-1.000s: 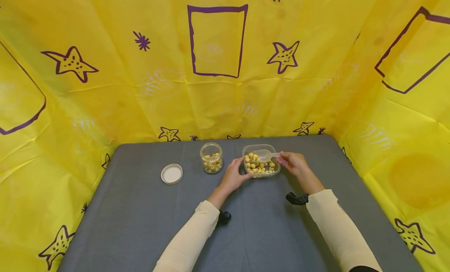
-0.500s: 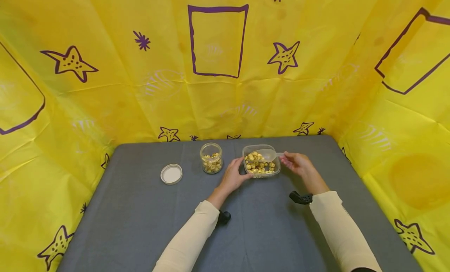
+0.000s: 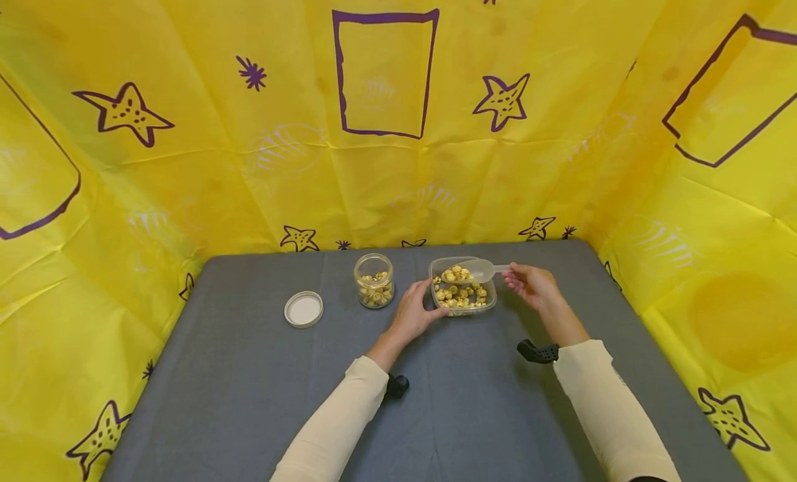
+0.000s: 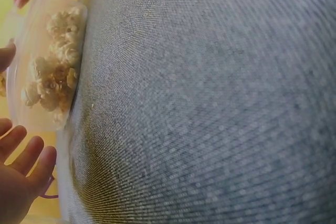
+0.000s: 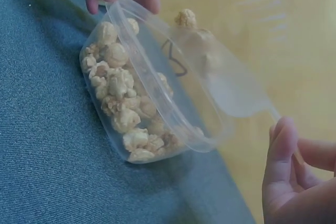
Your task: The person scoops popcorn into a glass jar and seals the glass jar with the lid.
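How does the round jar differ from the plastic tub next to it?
The jar is round, while the tub is squarish with rounded corners. The jar looks narrower and taller for its width; the tub is wider and shallower. No hand touches the jar, but the left hand touches the tub, and the right hand holds a scoop over it. Both are see-through, uncovered and contain popcorn.

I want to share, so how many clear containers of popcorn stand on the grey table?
2: a round, clear, glass-looking jar left of the left hand, and a rounded-square, clear plastic tub between it and the right hand. I see no others.
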`<state>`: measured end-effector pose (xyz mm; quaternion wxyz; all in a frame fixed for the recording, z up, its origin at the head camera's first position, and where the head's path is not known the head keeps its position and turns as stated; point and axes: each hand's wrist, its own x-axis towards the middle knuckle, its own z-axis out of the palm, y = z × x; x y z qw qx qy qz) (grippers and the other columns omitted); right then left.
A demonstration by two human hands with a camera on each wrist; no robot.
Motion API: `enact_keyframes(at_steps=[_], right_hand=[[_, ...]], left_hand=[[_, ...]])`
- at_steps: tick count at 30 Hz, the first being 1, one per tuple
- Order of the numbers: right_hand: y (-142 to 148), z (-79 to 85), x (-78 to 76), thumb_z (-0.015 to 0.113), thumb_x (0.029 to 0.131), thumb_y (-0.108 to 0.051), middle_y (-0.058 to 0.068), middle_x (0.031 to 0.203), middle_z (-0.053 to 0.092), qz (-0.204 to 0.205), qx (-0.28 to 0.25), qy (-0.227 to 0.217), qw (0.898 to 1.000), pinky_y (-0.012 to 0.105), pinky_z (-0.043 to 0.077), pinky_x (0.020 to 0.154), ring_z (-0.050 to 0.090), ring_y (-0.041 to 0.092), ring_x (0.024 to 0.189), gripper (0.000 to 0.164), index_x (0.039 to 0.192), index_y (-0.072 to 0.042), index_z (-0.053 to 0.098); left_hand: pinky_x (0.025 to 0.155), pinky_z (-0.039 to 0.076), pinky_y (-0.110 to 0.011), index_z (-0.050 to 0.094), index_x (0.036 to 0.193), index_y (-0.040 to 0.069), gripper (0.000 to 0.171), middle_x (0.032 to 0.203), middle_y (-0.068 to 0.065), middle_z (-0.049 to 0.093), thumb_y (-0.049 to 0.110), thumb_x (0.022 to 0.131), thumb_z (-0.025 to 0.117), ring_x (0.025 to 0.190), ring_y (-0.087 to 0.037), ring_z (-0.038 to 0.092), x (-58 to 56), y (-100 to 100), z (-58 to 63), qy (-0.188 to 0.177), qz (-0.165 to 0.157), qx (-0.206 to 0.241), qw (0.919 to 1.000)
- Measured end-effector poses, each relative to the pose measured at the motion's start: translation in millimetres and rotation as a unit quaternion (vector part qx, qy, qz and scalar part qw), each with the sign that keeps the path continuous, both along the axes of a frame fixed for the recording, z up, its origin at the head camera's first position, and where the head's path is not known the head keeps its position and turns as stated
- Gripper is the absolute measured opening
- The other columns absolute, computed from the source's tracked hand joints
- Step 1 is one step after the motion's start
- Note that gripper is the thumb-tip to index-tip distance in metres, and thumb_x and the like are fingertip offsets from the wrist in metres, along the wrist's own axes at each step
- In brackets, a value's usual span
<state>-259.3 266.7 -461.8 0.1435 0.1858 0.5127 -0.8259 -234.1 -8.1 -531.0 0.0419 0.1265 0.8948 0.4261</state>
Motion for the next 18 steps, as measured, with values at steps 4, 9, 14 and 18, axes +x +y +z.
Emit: enact_keyframes(at_steps=[4,9,14,18], right_hand=[[1.0,0.7,-1.3,0.052,0.100,-0.010,0.004,0.068,0.072,-0.010,0.006,0.002,1.000,0.020,0.055,0.058,0.067,0.011,0.060,0.028,0.079,-0.006,0.070],[2.6,1.6,-2.4,0.054,0.099,-0.011,0.003,0.068,0.072,-0.022,0.008,-0.001,1.000,0.020,0.055,0.059,0.067,0.011,0.060,0.025,0.081,-0.005,0.070],[1.5,5.4,-0.5,0.055,0.099,-0.011,0.004,0.069,0.073,-0.027,0.005,0.008,1.000,0.021,0.056,0.059,0.068,0.012,0.060,0.022,0.084,-0.005,0.069],[0.2,8.8,1.5,0.056,0.098,-0.012,0.004,0.070,0.073,-0.028,0.005,0.015,0.999,0.021,0.056,0.060,0.068,0.012,0.061,0.020,0.084,-0.005,0.069]], left_hand=[[0.109,0.038,-0.053,0.037,0.151,0.014,0.078,0.150,-0.012,0.041,0.041,0.086,0.073,0.139,-0.034,0.040,0.2,0.9,1.6,-0.002,0.001,-0.002,1.0000],[0.110,0.037,-0.053,0.038,0.150,0.014,0.077,0.150,-0.012,0.041,0.041,0.087,0.072,0.139,-0.034,0.039,0.8,0.9,2.6,-0.004,0.003,-0.002,1.0000],[0.110,0.037,-0.052,0.038,0.150,0.014,0.078,0.151,-0.012,0.040,0.043,0.087,0.072,0.139,-0.034,0.039,1.6,0.3,2.2,-0.004,0.003,-0.005,1.0000],[0.109,0.038,-0.052,0.039,0.149,0.013,0.077,0.149,-0.013,0.042,0.042,0.086,0.072,0.138,-0.034,0.041,1.4,0.4,1.5,0.000,0.004,-0.007,1.0000]])
